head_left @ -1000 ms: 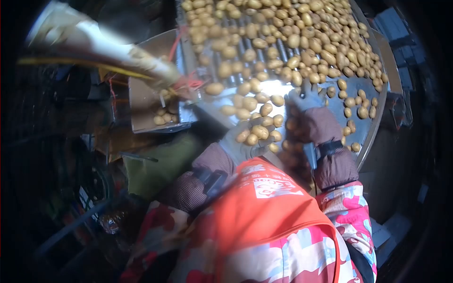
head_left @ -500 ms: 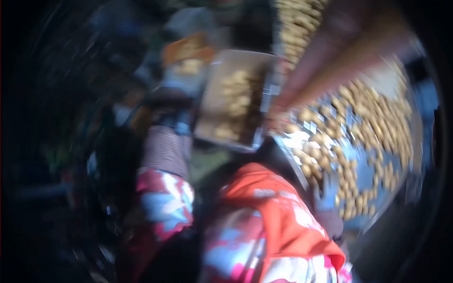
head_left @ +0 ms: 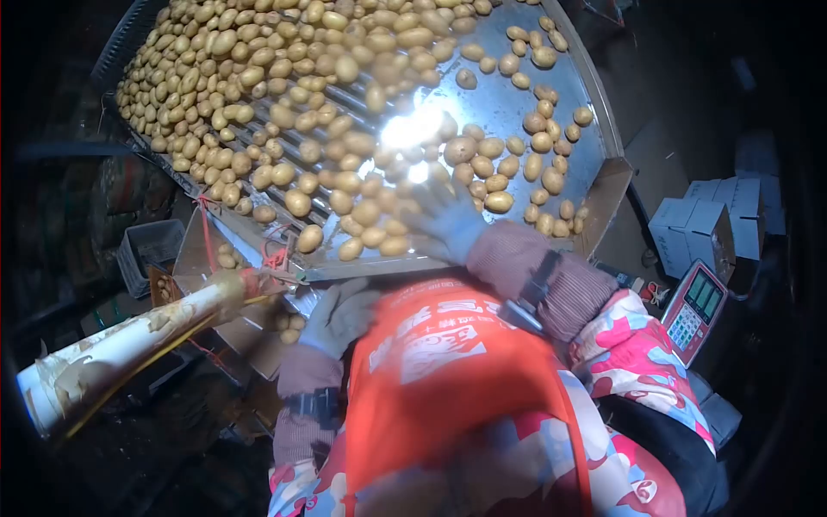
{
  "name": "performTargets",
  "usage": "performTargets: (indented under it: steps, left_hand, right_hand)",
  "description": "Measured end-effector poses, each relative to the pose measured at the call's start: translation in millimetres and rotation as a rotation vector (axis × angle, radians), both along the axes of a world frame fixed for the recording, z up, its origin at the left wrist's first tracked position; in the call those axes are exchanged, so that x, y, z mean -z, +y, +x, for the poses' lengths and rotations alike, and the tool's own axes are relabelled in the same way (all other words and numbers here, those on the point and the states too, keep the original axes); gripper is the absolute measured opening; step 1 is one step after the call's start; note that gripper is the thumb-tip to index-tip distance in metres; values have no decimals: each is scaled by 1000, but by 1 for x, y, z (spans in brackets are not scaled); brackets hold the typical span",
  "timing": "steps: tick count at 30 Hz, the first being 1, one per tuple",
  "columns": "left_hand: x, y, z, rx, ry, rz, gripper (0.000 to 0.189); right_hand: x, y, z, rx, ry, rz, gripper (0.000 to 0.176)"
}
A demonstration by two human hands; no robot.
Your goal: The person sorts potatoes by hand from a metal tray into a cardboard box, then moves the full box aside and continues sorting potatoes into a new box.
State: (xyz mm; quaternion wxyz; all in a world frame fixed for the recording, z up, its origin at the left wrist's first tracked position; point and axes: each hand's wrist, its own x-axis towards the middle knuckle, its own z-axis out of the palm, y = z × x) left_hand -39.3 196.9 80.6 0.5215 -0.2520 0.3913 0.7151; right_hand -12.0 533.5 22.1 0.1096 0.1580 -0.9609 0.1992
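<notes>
Pale yellow potatoes (head_left: 258,69) heap over a metal sorting table (head_left: 495,86) in front of me. My right hand (head_left: 452,220), in a grey-blue glove, reaches over its near edge among the loose potatoes. Its fingers are stretched out and somewhat blurred, with no potato visibly gripped. In a grey glove too, my left hand (head_left: 340,314) hangs below the table's near edge, beside my red apron (head_left: 431,379). Its fingers are loosely bent, and nothing shows in them. Several potatoes (head_left: 291,326) lie in a box just left of that hand.
A white pole (head_left: 129,349) with torn wrapping juts out at the left. Red string (head_left: 276,257) is tied at the table's corner. A grey crate (head_left: 151,254) stands at the far left. To the right are a scale display (head_left: 696,310) and white boxes (head_left: 693,228).
The view has swung from the box of potatoes at the side to the table. My right hand is now over the potatoes, and my left hand is down by the apron.
</notes>
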Motion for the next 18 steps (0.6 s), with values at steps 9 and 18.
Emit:
performTargets:
  steps: [9,18]
  left_hand:
    - [41,114,-36,-4,182,-186,61]
    - [56,135,-45,-129,91,-301,60]
  right_hand:
    - [-2,77,7,-51,44,-146,37]
    - [-18,129,-49,296,-22,-42,27]
